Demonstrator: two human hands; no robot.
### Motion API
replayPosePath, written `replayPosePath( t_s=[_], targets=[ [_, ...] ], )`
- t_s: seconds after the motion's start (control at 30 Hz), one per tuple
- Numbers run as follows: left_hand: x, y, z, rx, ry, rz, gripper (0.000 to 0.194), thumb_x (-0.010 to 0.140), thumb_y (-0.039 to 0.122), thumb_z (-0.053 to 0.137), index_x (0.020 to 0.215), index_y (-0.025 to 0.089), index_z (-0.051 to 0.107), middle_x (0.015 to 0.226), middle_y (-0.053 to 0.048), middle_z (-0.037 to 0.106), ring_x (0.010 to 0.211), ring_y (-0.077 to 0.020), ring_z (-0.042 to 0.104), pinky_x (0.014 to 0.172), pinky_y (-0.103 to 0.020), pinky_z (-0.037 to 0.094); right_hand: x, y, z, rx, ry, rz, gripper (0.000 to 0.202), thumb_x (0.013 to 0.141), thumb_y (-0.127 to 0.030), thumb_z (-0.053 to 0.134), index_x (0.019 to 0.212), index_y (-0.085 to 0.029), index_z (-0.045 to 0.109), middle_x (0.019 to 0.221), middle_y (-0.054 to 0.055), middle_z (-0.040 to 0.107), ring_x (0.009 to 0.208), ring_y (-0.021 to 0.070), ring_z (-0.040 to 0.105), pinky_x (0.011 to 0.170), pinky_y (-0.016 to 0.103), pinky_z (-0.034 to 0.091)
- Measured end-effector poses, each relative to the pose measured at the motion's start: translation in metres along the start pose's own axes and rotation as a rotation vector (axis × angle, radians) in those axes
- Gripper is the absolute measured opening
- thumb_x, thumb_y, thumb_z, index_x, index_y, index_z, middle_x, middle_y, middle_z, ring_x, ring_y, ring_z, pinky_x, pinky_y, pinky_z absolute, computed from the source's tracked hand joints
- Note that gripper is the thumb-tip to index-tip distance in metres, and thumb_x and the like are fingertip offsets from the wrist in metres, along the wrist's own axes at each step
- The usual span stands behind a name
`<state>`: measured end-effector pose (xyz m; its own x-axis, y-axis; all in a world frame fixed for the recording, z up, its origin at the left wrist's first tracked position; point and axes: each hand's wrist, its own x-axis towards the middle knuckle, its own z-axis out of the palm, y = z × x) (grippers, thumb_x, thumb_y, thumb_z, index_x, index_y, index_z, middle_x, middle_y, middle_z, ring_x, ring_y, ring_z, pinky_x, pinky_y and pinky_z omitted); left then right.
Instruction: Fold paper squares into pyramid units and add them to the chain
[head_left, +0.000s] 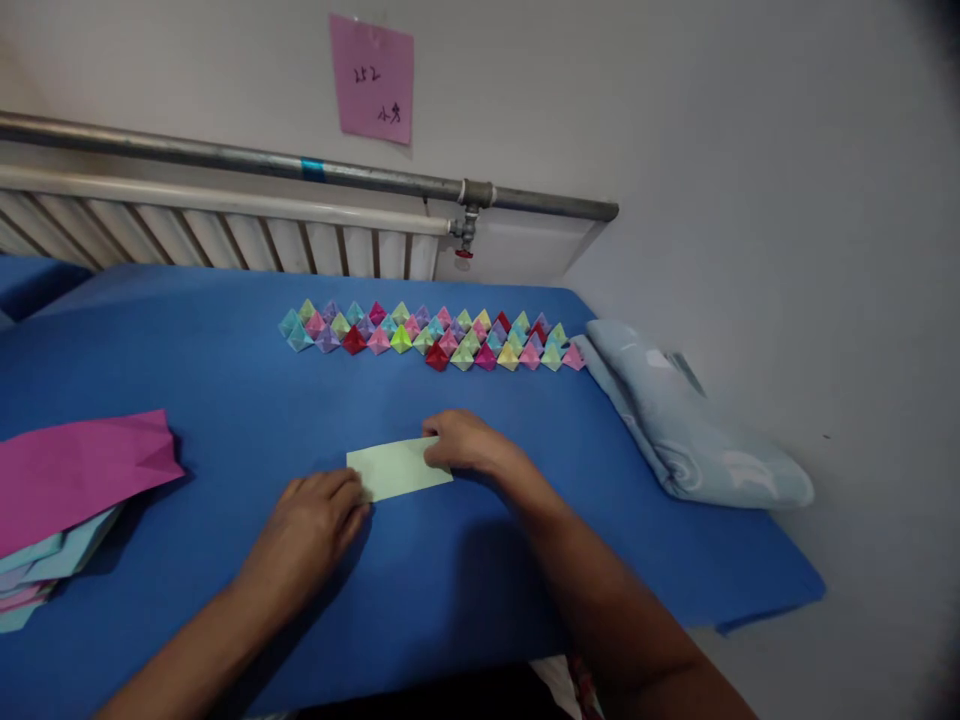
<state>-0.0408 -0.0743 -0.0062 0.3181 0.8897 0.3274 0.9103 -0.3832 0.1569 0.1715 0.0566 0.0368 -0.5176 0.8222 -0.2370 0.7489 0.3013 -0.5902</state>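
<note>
A pale green sheet of paper [397, 468], longer than it is high, lies on the blue tabletop between my hands. My left hand [321, 510] is closed at its left end, with the fingers curled over the edge. At the right end, my right hand [463, 442] pinches the paper, its thumb on top and the other fingers at the far edge. The parts of the fingers under the paper are hidden. Beyond the sheet stand rows of small folded paper pieces [401, 340] in many colours.
On the left lies a stack of coloured paper [71, 550] with a magenta sheet [90, 465] on top. A folded light blue blanket [675, 430] rests at the right edge. A radiator [262, 240] and a metal pipe [225, 152] run along the back wall, below a pink note [373, 80].
</note>
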Motion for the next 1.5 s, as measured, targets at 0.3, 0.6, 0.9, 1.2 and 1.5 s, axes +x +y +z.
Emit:
replayPosePath(
  t_s=[0.3,0.6,0.9,1.2,1.5],
  targets=[
    [0.089,0.009,0.015,-0.022,0.339,0.077,0.026,0.091,0.012,0.047,0.115,0.014,0.058,0.111,-0.015,0.067,0.102,-0.0277,0.061,0.085,-0.042,0.048,0.008,0.03,0.005,0.49,0.316,0.165,0.018,0.075,-0.021,0.056,0.093,-0.019,0.057,0.063,-0.006,0.054,0.054,0.0102,0.054,0.05,0.019,0.041],
    [0.081,0.015,0.036,-0.136,0.188,0.144,0.023,0.089,0.014,0.052,0.111,0.014,0.056,0.11,-0.014,0.066,0.104,-0.0284,0.059,0.087,-0.043,0.046,0.012,0.019,0.021,0.835,0.215,0.225,0.029,0.073,-0.014,0.059,0.101,-0.022,0.058,0.064,-0.008,0.055,0.044,0.0072,0.049,0.045,0.019,0.041],
    [0.082,0.006,0.04,-0.203,0.076,0.072,0.02,0.095,0.015,0.044,0.1,0.017,0.063,0.098,-0.008,0.07,0.09,-0.0233,0.062,0.078,-0.039,0.047,-0.016,0.036,0.004,0.146,0.443,-0.126,0.024,0.08,-0.008,0.052,0.094,-0.021,0.067,0.091,0.004,0.064,0.086,0.017,0.059,0.081,0.031,0.048],
    [0.085,0.001,0.041,-0.236,0.088,0.074,0.019,0.095,0.019,0.049,0.098,0.016,0.067,0.097,-0.008,0.07,0.089,-0.0237,0.061,0.077,-0.039,0.045,-0.022,0.043,0.015,-0.106,0.308,-0.209,0.02,0.086,-0.012,0.055,0.098,-0.02,0.069,0.111,0.009,0.063,0.101,0.0223,0.057,0.088,0.038,0.047],
    [0.083,-0.002,0.041,-0.318,0.07,-0.105,0.029,0.097,0.035,0.045,0.09,0.023,0.07,0.096,-0.006,0.069,0.088,-0.0227,0.06,0.078,-0.04,0.044,-0.019,0.045,0.015,0.018,0.363,-0.156,0.012,0.091,-0.02,0.057,0.088,-0.021,0.068,0.107,0.007,0.066,0.102,0.0201,0.059,0.09,0.037,0.047]
  ],
)
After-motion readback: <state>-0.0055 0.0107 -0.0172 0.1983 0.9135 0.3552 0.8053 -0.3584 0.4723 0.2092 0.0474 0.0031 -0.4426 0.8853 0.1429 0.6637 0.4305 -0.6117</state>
